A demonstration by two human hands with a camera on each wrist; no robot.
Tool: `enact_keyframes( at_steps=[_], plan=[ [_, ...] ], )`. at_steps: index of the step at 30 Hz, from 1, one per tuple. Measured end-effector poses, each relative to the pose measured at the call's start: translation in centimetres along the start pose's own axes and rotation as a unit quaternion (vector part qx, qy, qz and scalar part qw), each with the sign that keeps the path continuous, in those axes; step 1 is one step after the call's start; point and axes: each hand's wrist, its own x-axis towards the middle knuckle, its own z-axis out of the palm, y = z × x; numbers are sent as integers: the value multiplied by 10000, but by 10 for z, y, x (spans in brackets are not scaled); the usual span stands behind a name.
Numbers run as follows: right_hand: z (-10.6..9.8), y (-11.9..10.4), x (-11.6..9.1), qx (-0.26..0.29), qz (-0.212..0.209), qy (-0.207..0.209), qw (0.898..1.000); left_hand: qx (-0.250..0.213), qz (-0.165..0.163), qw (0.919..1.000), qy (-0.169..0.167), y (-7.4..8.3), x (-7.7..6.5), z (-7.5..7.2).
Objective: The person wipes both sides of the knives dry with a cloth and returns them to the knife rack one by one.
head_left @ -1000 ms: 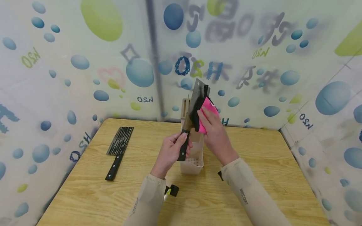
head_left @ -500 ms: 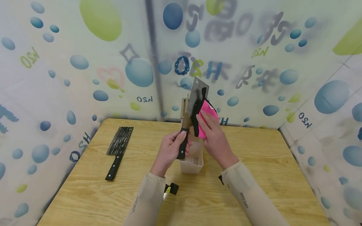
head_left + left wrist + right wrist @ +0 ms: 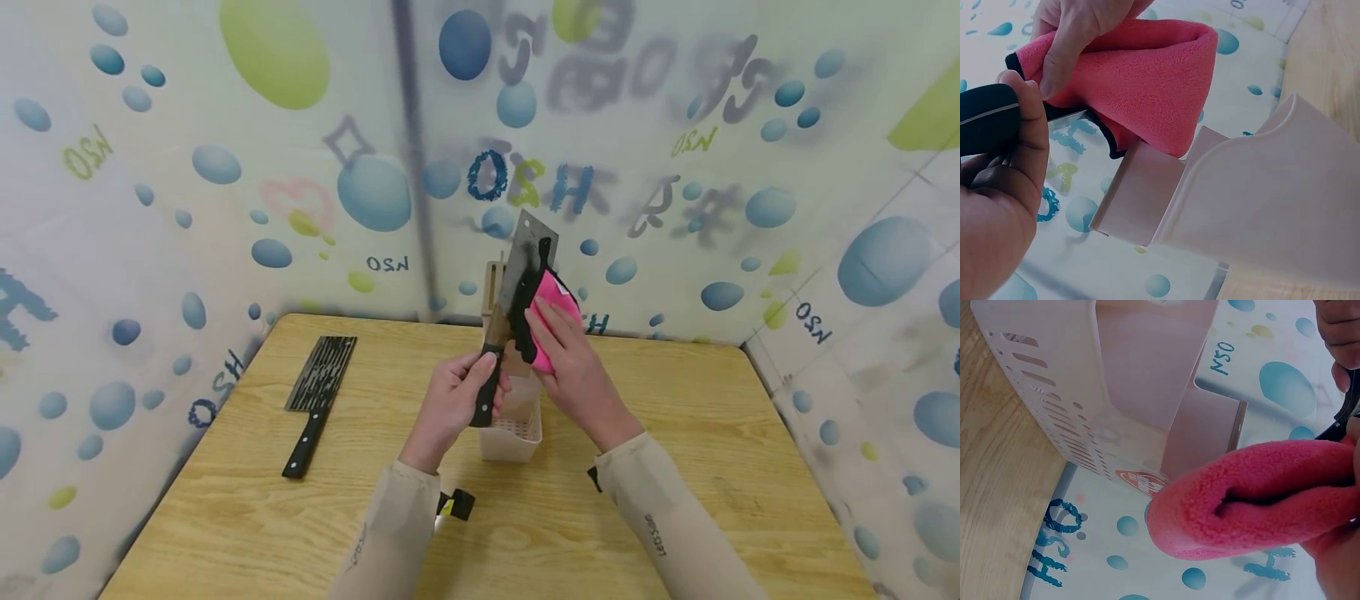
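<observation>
My left hand point(image 3: 450, 400) grips a cleaver by its black riveted handle point(image 3: 487, 390), the grey blade point(image 3: 522, 250) pointing up and leaning slightly right. Against that blade my right hand point(image 3: 577, 367) holds a folded pink cloth point(image 3: 557, 293) with black edging. Its fingers lie over the cloth, which hides part of the blade. In the left wrist view, the right thumb presses on the fuzzy cloth point(image 3: 1147, 81) close to the left hand point(image 3: 1004, 206). The right wrist view shows the cloth's thick fold point(image 3: 1210, 506), with the blade mostly out of sight.
Behind and below the hands stands a pale pink knife holder point(image 3: 510, 446) with a slotted top and perforated basket. A second cleaver point(image 3: 318, 383), its blade dark-streaked, lies at the left on the wooden table point(image 3: 225, 508). Bubble-patterned walls point(image 3: 637, 275) enclose the table's back and sides.
The cloth and right hand have slid a little down along the blade, toward the handle. The left hand keeps its grip on the cleaver, nearly still.
</observation>
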Motion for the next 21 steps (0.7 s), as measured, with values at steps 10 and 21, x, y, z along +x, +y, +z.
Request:
enact_keyframes(
  at_steps=[10,21],
  plan=[
    [0,2,7,36,-23,300,9995,202,118,9997,-48,-2,-1,3],
    [4,-5,14,83,252,293,9992,273,156,9995,-56,-4,-3,5]
  ],
)
